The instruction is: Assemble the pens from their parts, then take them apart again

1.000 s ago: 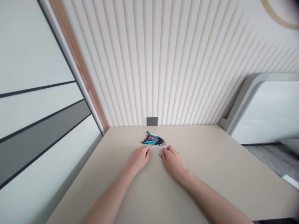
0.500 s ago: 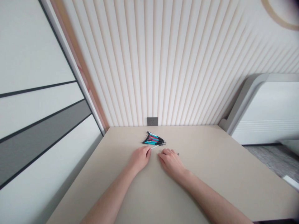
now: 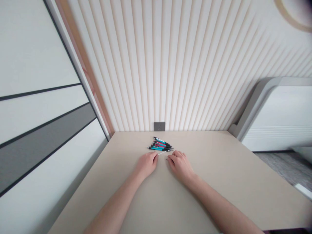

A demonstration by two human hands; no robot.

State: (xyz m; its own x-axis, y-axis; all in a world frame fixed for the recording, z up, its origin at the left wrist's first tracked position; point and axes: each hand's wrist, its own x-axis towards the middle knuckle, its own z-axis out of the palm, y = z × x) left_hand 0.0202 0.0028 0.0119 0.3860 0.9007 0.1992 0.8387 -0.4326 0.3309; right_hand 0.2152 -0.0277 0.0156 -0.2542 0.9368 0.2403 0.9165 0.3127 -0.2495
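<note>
My left hand (image 3: 147, 163) rests on the table with its fingers closed on a thin white rod (image 3: 162, 153) that looks like a pen refill. The rod slants up to the right, its far end close to the pens. To the right, my right hand (image 3: 179, 163) lies on the table, fingers curled in a pinch. A tiny dark speck shows at its thumb tip, too small to name. Just beyond both hands lies a loose fan of several click pens (image 3: 159, 145) in turquoise, red and black, their tips converging towards the right.
The beige table (image 3: 214, 182) meets a ribbed cream wall (image 3: 159, 65) with a dark socket (image 3: 159, 126) just above its back edge. A white and grey cabinet (image 3: 36, 130) stands at the left. On the right is a pale headboard (image 3: 280, 113).
My right hand has shifted slightly forward and to the right, its fingers more curled. The small greyish thing that lay beside it no longer shows. My left hand has barely moved.
</note>
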